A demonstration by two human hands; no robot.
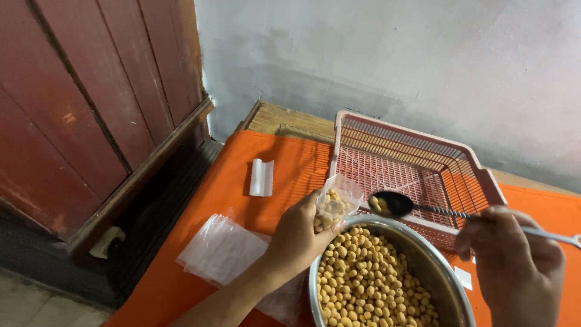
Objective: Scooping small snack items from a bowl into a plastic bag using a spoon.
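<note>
Gripping a small clear plastic bag [336,203] just above the near-left rim of a steel bowl [440,275], the left hand [296,237] is curled tightly round the bag's lower part, fingers wrapped on its far side and thumb toward the bowl, so that the open mouth stands upward. The bag already contains a clump of pale yellow round snacks, the same kind that fills the bowl [366,281] almost to its rim. The right hand [508,257] is clenched around the thin metal handle of a spoon [393,203], knuckles up, with the handle's end poking out past the hand toward the right edge of the surface. The spoon's dark bowl carries a few of the snacks and hovers right beside the bag's mouth, close to it; whether it touches the plastic cannot be told. All this sits on an orange cloth [242,181] covering the table. Behind the bowl, toward the far edge, stands a pink plastic mesh basket [417,151], its near wall just beyond the spoon. A stack of flat clear bags [221,248] lies at the near-left part of the cloth, partly under the left forearm, and a small white folded piece [261,177] lies farther back, well apart from the hands.
</note>
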